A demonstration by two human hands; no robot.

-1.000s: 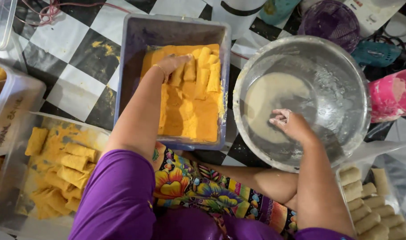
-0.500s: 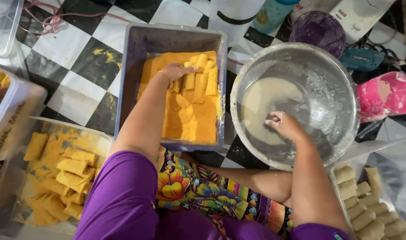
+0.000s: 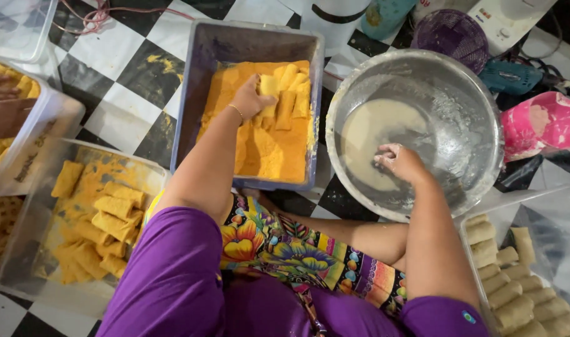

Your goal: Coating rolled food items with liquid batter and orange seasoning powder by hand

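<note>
Orange crumb fills the grey rectangular tub (image 3: 197, 81) into which the left hand (image 3: 250, 100) reaches, fingers curled down over one crumb-coated roll (image 3: 269, 87) at the near end of a short row of coated rolls (image 3: 291, 93); whether it grips the roll or only presses on it I cannot tell. A thin bracelet sits on that wrist. Just right of the tub, the right hand (image 3: 400, 163) dips into a steel bowl (image 3: 466, 100), its fingers loosely bent and smeared with the pale batter (image 3: 366, 134) pooled at the bottom; nothing shows in its grasp. Below and left of the left arm, a clear plastic tray (image 3: 23, 249) holds a heap of finished orange rolls (image 3: 110, 215). Below the right forearm, another clear tray (image 3: 547, 212) carries pale uncoated rolls (image 3: 516, 293) in rows. Far to the left of both hands, another person's hand (image 3: 4, 109) rests at a container (image 3: 54, 134) of more coated pieces.
</note>
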